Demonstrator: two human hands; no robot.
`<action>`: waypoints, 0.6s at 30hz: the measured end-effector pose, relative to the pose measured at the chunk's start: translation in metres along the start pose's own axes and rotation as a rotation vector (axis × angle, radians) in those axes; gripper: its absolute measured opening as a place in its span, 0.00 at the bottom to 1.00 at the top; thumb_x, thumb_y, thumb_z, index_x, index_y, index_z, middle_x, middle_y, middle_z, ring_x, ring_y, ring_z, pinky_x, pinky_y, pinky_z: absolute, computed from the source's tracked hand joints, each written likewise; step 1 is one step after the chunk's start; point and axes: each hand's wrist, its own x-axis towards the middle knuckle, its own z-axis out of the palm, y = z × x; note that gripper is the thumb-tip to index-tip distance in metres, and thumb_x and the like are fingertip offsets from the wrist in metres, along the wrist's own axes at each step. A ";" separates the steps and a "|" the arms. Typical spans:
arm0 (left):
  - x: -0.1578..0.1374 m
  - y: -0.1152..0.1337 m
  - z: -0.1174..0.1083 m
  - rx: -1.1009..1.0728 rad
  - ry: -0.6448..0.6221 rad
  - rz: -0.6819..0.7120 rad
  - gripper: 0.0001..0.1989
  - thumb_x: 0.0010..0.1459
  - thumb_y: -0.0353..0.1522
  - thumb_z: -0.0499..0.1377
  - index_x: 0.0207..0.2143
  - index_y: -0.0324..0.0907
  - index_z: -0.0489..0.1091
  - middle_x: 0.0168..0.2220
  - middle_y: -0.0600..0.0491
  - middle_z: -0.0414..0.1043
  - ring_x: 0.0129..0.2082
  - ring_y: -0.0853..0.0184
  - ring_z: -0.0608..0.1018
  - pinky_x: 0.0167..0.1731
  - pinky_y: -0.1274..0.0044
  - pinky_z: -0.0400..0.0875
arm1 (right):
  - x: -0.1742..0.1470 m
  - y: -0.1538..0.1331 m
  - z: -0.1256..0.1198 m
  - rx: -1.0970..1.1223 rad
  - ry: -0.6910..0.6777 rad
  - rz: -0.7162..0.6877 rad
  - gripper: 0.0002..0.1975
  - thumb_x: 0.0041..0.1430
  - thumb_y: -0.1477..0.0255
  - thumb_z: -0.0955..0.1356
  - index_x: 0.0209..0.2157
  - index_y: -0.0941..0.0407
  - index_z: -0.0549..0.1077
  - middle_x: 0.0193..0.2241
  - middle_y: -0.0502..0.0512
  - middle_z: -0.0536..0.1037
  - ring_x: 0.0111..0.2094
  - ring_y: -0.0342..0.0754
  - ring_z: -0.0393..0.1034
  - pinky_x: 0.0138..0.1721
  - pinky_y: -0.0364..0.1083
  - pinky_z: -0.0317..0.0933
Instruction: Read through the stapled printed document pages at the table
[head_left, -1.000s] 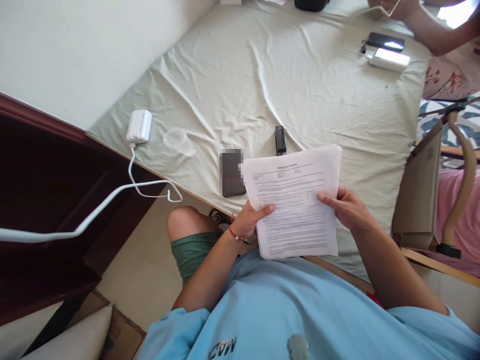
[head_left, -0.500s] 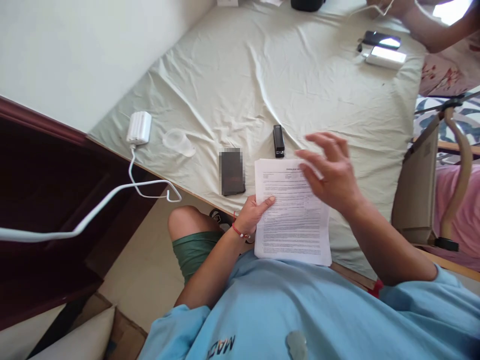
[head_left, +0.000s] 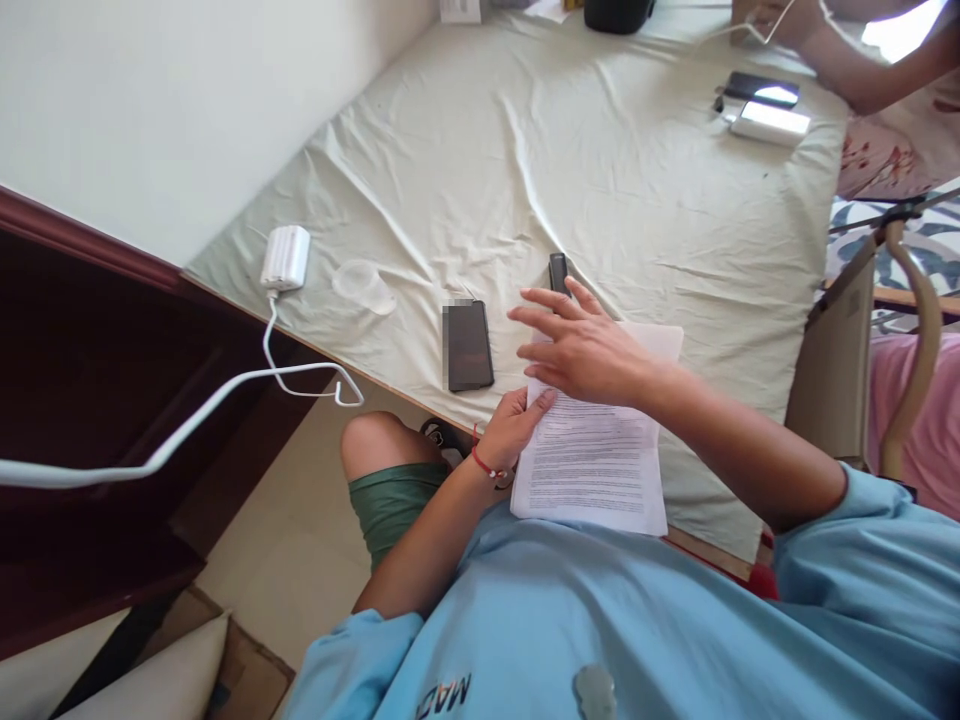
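Observation:
A stack of printed paper sheets [head_left: 589,470] lies at the table's near edge, against my blue shirt. My left hand [head_left: 516,425], with a red bracelet at the wrist, grips the stack's left edge, its thumb on top. Over the upper part of the stack is my right hand [head_left: 581,345], fingers stretched and apart; whether it touches the paper I cannot tell. Its fingers partly hide a small black stapler-like object [head_left: 558,270] just beyond the sheets. To the left of the papers lies a dark phone [head_left: 471,350], partly pixelated.
A clear plastic cup [head_left: 363,288] and a white power adapter [head_left: 286,257] with a white cable sit on the left of the cloth-covered table [head_left: 420,170]. At the far right are a white device [head_left: 771,122], a dark one, and another person's arm [head_left: 847,60]. A chair [head_left: 844,350] stands at the right.
My right hand has moved left across the top of the stack, now covering part of the black object. The sheets' upper right corner has shifted outward. My left hand keeps its grip.

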 end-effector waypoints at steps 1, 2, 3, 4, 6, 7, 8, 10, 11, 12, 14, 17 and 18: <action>0.000 -0.001 0.000 -0.024 -0.011 -0.009 0.28 0.49 0.54 0.75 0.37 0.39 0.81 0.32 0.50 0.84 0.31 0.62 0.82 0.35 0.72 0.74 | -0.002 0.003 -0.003 -0.007 0.030 0.048 0.14 0.72 0.69 0.68 0.53 0.48 0.82 0.67 0.57 0.74 0.73 0.64 0.57 0.74 0.73 0.46; -0.001 -0.001 0.000 -0.045 -0.023 -0.016 0.29 0.50 0.54 0.75 0.39 0.39 0.82 0.34 0.48 0.85 0.34 0.60 0.83 0.38 0.70 0.76 | -0.003 0.006 -0.005 -0.025 0.061 0.113 0.15 0.72 0.69 0.67 0.56 0.49 0.81 0.67 0.59 0.74 0.72 0.64 0.58 0.72 0.72 0.49; -0.002 -0.001 0.000 -0.058 -0.034 -0.021 0.29 0.50 0.54 0.75 0.41 0.39 0.82 0.36 0.47 0.85 0.37 0.57 0.85 0.41 0.67 0.78 | -0.005 0.009 -0.008 -0.050 0.074 0.185 0.16 0.73 0.69 0.66 0.56 0.51 0.80 0.65 0.61 0.76 0.70 0.65 0.61 0.71 0.70 0.52; -0.002 -0.001 0.000 -0.065 -0.039 -0.021 0.30 0.50 0.54 0.75 0.42 0.39 0.83 0.38 0.46 0.86 0.41 0.54 0.86 0.44 0.65 0.79 | -0.006 0.011 -0.011 -0.072 0.050 0.251 0.16 0.74 0.68 0.64 0.55 0.53 0.80 0.61 0.63 0.79 0.67 0.65 0.66 0.68 0.68 0.57; -0.003 -0.001 0.001 -0.078 -0.031 -0.009 0.31 0.50 0.55 0.75 0.43 0.39 0.83 0.40 0.44 0.86 0.46 0.50 0.86 0.49 0.62 0.80 | -0.007 0.013 -0.015 -0.088 -0.084 0.359 0.18 0.76 0.65 0.61 0.48 0.56 0.81 0.48 0.65 0.84 0.55 0.64 0.75 0.57 0.63 0.65; -0.003 -0.001 0.002 -0.086 -0.023 0.000 0.32 0.50 0.56 0.74 0.44 0.38 0.83 0.41 0.44 0.86 0.48 0.49 0.86 0.51 0.61 0.79 | -0.007 0.013 -0.016 -0.085 -0.159 0.397 0.20 0.77 0.65 0.59 0.44 0.56 0.81 0.43 0.65 0.84 0.48 0.62 0.77 0.51 0.60 0.67; -0.003 -0.001 0.003 -0.095 -0.015 0.008 0.32 0.51 0.56 0.74 0.44 0.38 0.83 0.42 0.43 0.86 0.50 0.48 0.85 0.52 0.60 0.79 | -0.007 0.011 -0.016 -0.076 -0.218 0.424 0.21 0.78 0.64 0.58 0.42 0.56 0.80 0.39 0.64 0.84 0.43 0.60 0.78 0.46 0.57 0.66; -0.003 -0.002 0.004 -0.104 -0.005 0.014 0.33 0.51 0.57 0.74 0.44 0.38 0.83 0.42 0.43 0.86 0.51 0.48 0.85 0.53 0.60 0.79 | -0.006 0.008 -0.015 -0.055 -0.269 0.454 0.21 0.78 0.64 0.57 0.40 0.56 0.79 0.37 0.62 0.83 0.40 0.58 0.78 0.39 0.53 0.63; -0.003 -0.003 0.004 -0.099 -0.003 0.012 0.33 0.50 0.57 0.74 0.44 0.38 0.83 0.41 0.43 0.86 0.50 0.48 0.85 0.52 0.61 0.79 | -0.006 0.006 -0.015 -0.045 -0.266 0.458 0.20 0.78 0.65 0.58 0.41 0.56 0.79 0.39 0.62 0.84 0.40 0.58 0.78 0.38 0.53 0.62; -0.003 -0.003 0.004 -0.088 0.001 0.007 0.34 0.50 0.57 0.74 0.44 0.38 0.84 0.41 0.43 0.86 0.49 0.48 0.85 0.51 0.61 0.80 | -0.006 0.005 -0.014 -0.033 -0.253 0.457 0.19 0.78 0.65 0.58 0.44 0.56 0.79 0.41 0.62 0.84 0.43 0.59 0.78 0.39 0.52 0.62; -0.003 -0.003 0.003 -0.055 0.010 -0.002 0.34 0.49 0.58 0.74 0.42 0.37 0.84 0.40 0.43 0.86 0.45 0.50 0.86 0.47 0.63 0.80 | -0.007 0.003 -0.013 -0.006 -0.201 0.453 0.18 0.77 0.67 0.59 0.52 0.56 0.78 0.47 0.63 0.84 0.49 0.60 0.77 0.41 0.52 0.63; -0.002 -0.002 0.002 -0.029 0.022 0.001 0.35 0.49 0.58 0.74 0.42 0.36 0.83 0.38 0.44 0.86 0.41 0.53 0.86 0.44 0.66 0.79 | -0.009 0.002 -0.012 0.043 -0.172 0.422 0.18 0.76 0.70 0.59 0.55 0.55 0.78 0.50 0.62 0.84 0.51 0.59 0.77 0.44 0.52 0.64; -0.001 -0.002 0.002 -0.031 0.022 0.005 0.35 0.48 0.58 0.74 0.43 0.36 0.83 0.38 0.45 0.86 0.41 0.54 0.86 0.44 0.66 0.79 | -0.009 0.002 -0.011 0.065 -0.189 0.408 0.18 0.76 0.70 0.59 0.54 0.55 0.78 0.49 0.62 0.84 0.49 0.58 0.77 0.44 0.52 0.65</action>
